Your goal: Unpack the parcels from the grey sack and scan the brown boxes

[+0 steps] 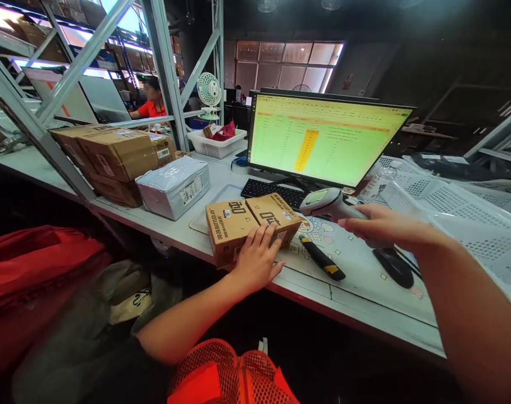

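My left hand (258, 259) rests on the near edge of a small brown cardboard box (230, 227), fingers curled over it. A second matching box (275, 216) lies right beside it on the grey table (365, 303). Over the desk mat, my right hand (379, 226) grips a white barcode scanner (329, 202) whose head points left towards the boxes.
A black and yellow utility knife (322, 258) and a black mouse (393, 266) lie on the mat. Behind are a keyboard (272, 193), a lit monitor (323, 137), a grey wrapped parcel (173, 187), stacked cartons (112, 154) and white baskets (457, 207). A person in red (152, 104) sits far back.
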The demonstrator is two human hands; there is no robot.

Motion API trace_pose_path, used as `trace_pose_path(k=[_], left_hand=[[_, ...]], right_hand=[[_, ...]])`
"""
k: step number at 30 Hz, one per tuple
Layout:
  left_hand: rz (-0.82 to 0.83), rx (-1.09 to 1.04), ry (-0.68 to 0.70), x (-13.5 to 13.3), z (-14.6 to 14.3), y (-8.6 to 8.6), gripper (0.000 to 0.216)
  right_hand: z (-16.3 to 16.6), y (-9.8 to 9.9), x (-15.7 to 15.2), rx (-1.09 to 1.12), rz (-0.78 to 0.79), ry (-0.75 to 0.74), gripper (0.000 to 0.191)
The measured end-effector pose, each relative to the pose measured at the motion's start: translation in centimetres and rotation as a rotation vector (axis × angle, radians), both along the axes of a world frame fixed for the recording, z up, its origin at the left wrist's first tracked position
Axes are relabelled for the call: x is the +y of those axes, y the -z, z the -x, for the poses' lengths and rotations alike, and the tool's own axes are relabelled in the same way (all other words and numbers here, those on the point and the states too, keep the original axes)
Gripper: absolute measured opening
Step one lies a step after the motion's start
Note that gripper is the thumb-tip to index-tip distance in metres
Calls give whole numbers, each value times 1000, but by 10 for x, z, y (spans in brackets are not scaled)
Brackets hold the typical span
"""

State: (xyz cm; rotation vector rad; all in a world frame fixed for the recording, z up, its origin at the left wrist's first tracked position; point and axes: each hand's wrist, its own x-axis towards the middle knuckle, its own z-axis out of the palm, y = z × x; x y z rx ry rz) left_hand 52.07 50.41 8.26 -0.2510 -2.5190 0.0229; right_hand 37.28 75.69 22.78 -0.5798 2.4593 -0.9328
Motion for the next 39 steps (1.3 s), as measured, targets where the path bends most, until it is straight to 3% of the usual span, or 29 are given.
trace_pose_path(k=[4, 10, 18, 24, 31, 35, 39], left_hand=[[12, 22, -3, 0, 1, 2, 53], [10, 32, 2, 0, 1, 2, 53], [-9, 36, 5, 1, 2, 3, 53], [-12, 7, -4, 1, 2, 1, 51], [1, 15, -18, 1, 1, -1, 53], [-20, 14, -9, 1, 1, -1, 51], [-35, 50, 0, 1, 1, 2, 51]], right_hand=[[-14, -25, -22, -108, 2, -30, 56], [-14, -24, -34, -99, -62, -20, 47], [-18, -33, -35, -47, -72, -78, 57], [-29, -41, -91, -102, -18, -271, 62], [-36, -42, -154, -142, 9, -461, 46], [-37, -44, -153, -122, 22, -439, 46], [-27, -36, -124, -75, 13, -352, 47]])
